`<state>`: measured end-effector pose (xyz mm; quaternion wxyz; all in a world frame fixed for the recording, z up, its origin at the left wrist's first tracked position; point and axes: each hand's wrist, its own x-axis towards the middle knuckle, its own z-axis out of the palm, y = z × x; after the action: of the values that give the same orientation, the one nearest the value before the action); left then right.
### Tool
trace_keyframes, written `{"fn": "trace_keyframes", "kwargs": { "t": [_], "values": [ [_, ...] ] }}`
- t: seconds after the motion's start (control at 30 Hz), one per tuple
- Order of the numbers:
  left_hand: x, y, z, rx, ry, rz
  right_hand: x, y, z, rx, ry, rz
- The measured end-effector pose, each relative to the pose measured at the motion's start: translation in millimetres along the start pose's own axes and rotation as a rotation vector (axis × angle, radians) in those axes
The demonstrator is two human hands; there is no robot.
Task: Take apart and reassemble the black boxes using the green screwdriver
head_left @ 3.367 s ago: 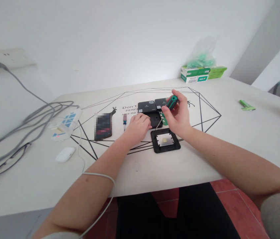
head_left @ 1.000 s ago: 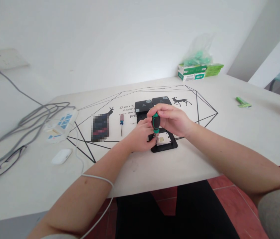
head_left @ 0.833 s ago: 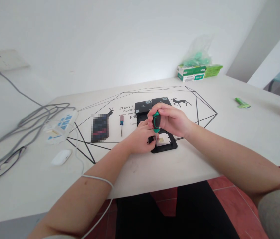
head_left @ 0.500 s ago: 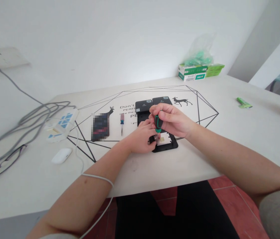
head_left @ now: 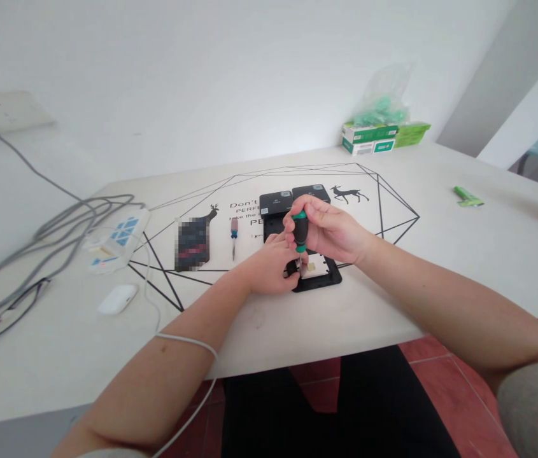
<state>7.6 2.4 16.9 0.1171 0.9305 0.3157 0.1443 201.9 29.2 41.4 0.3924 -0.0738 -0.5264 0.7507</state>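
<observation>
My right hand [head_left: 335, 229] is closed round the black-and-green handle of a screwdriver [head_left: 301, 230]. The tool stands nearly upright, its shaft pointing down at the left side of a white panel [head_left: 315, 267]. That panel, with a small gold-coloured square on it, sits in an open black plastic case [head_left: 322, 284]. My left hand [head_left: 272, 264] grips the case's left side, its fingertips close to the shaft. Exactly where the tip rests is hidden. Behind the hands lie a black box [head_left: 276, 202] and a second black box [head_left: 311, 192]; a dark open part [head_left: 272, 225] shows below them.
Left of my hands lie a small screwdriver [head_left: 234, 239] and a pixelated dark item [head_left: 193, 245]. Farther left are a power strip [head_left: 128, 232], white earbud case [head_left: 118, 299], glasses [head_left: 8, 318] and grey cables. Green-and-white boxes [head_left: 368, 135] stand against the wall. A white cord crosses my left forearm.
My right hand and the screwdriver handle have shifted slightly left, and the handle now stands more upright, with its grip turned a little. My left hand stays in place on the case.
</observation>
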Motion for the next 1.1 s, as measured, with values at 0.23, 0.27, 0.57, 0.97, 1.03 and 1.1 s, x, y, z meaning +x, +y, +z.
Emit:
{"fn": "trace_keyframes", "kwargs": {
  "t": [0.23, 0.27, 0.57, 0.97, 1.03, 1.1],
  "values": [
    [0.1, 0.4, -0.2, 0.002, 0.009, -0.005, 0.9, -1.1, -3.5, 0.023, 0.048, -0.022],
    [0.2, 0.3, -0.1, 0.008, 0.006, -0.004, 0.7, -0.8, -4.1, 0.006, 0.061, -0.035],
    [0.4, 0.5, -1.3, -0.030, -0.014, 0.005, 0.7, 0.7, -6.5, -0.068, 0.161, -0.077],
    [0.8, -2.5, -10.3, -0.071, -0.033, -0.020, 3.3, 3.8, -4.6, 0.009, 0.159, -0.044],
    [0.7, -4.0, -10.0, -0.082, -0.029, -0.030, 3.1, 5.8, -4.3, 0.038, 0.142, -0.032],
    [0.8, -5.1, -9.5, -0.091, -0.024, -0.037, 2.6, 7.5, -5.1, 0.050, 0.139, -0.030]
  ]
}}
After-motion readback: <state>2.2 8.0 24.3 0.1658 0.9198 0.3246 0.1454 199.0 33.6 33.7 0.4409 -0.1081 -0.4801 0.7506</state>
